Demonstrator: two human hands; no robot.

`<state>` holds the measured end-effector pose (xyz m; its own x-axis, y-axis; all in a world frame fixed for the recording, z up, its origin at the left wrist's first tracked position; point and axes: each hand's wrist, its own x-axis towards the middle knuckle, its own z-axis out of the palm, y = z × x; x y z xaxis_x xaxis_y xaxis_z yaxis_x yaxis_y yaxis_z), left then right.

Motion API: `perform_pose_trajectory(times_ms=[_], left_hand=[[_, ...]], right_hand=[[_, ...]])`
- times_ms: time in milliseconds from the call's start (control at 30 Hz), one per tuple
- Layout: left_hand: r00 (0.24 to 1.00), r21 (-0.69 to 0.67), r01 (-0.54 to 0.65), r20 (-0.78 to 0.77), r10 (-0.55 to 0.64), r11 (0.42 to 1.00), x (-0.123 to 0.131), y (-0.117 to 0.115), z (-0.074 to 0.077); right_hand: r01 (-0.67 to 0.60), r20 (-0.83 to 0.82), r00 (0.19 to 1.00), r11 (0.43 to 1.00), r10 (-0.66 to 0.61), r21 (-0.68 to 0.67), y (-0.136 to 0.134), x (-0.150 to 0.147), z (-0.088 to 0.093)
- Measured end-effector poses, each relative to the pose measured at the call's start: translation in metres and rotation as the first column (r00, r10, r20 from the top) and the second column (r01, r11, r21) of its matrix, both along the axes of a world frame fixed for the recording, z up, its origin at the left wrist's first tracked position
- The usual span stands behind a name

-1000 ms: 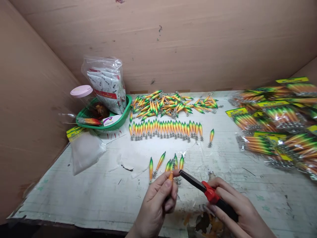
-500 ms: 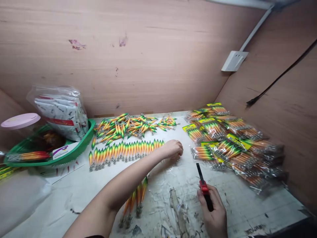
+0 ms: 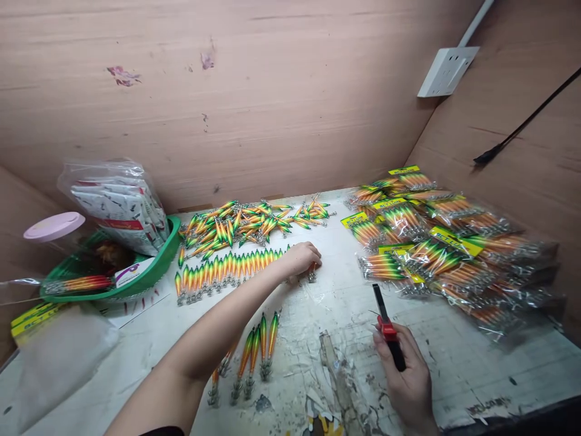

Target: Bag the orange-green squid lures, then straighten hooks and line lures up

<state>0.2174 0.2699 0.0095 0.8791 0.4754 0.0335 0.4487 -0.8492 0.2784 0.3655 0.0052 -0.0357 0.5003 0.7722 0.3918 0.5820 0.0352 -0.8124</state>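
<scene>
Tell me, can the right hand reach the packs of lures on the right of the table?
Probably yes. The right hand lies close in front of the packs of lures, with only bare table between them. But it grips the red pliers, so its fingers are not free to take a pack.

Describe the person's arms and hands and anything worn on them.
Both hands are bare: no gloves, rings or watch show on the left hand or the right hand. The left forearm is uncovered; a dark edge at the frame's bottom may be a sleeve. The right arm is out of view.
</scene>
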Motion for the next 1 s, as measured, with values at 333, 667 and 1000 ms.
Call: perform_pose_trajectory(times_ms=[333,667,1000], left_hand=[[0.988,-0.002,-0.144,-0.065,0.144,0.99,0.004,-0.001,0.008],[0.841,-0.062,-0.524,-0.196,0.505,0.849,-0.055,-0.093,0.055],[0.76,-0.363,-0.642,-0.181,0.625,0.676,-0.097,-0.153,0.045]], right_hand=[[-0.01,-0.029,1.0,1.0,0.01,-0.01,0.0,-0.002,0.005],[0.007,-0.037,0.999,1.0,-0.007,-0.018,0.001,-0.002,0.003],[-0.042,-0.091,0.995,0.997,0.036,-0.059,-0.006,-0.005,0.008]])
